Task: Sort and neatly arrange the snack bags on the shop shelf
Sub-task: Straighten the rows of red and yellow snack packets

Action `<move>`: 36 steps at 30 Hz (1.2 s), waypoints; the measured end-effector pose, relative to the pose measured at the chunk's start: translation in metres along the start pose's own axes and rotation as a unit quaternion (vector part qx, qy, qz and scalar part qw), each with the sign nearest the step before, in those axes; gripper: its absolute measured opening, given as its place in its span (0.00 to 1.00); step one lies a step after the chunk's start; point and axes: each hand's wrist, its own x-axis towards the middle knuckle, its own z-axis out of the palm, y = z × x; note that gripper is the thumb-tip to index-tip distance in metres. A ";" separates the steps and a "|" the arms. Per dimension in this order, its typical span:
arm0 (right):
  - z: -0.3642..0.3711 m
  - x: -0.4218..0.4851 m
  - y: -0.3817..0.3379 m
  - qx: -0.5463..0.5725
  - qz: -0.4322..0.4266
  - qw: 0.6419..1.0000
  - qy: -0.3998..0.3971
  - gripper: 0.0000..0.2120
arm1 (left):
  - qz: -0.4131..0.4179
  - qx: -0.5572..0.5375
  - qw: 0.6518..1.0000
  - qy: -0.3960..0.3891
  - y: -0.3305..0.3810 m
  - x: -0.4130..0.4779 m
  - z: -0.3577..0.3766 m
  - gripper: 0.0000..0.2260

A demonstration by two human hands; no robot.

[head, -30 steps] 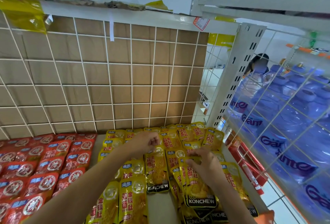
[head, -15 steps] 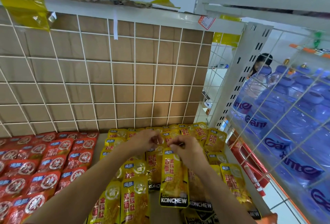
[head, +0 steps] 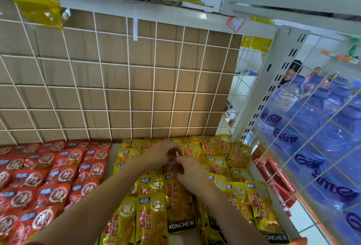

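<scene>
Yellow snack bags marked KONCHEW (head: pixel 150 217) lie in overlapping rows on the right half of the shelf. Both my hands meet over the middle of the yellow rows. My right hand (head: pixel 192 172) pinches the top edge of one yellow bag (head: pixel 179 205), which lies flat below it with its black label toward me. My left hand (head: pixel 162 154) has its fingers curled at the same top edge, touching my right hand. The fingertips are blurred. Red snack bags (head: pixel 58 176) fill the left half of the shelf in rows.
A white wire grid over a brown board (head: pixel 117 80) backs the shelf. A white slotted upright (head: pixel 273 80) and a wire side panel stand at the right, with large blue water bottles (head: pixel 316 127) behind. A person is partly seen past the upright.
The yellow bag went from lifted in my right hand to lying flat in the middle row. Both hands moved together at its top edge, farther back on the shelf.
</scene>
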 end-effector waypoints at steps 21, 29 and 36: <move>-0.029 -0.029 0.036 0.071 0.021 0.989 0.128 0.06 | -0.003 0.008 0.997 0.072 0.021 -0.014 -0.010 0.08; -0.045 -0.072 0.076 0.035 0.044 0.980 0.191 0.06 | 0.039 -0.019 0.999 -0.029 0.068 -0.024 0.018 0.14; -0.045 -0.090 0.083 0.027 0.062 0.975 0.212 0.08 | 0.013 0.113 0.990 -0.088 0.085 -0.012 0.046 0.34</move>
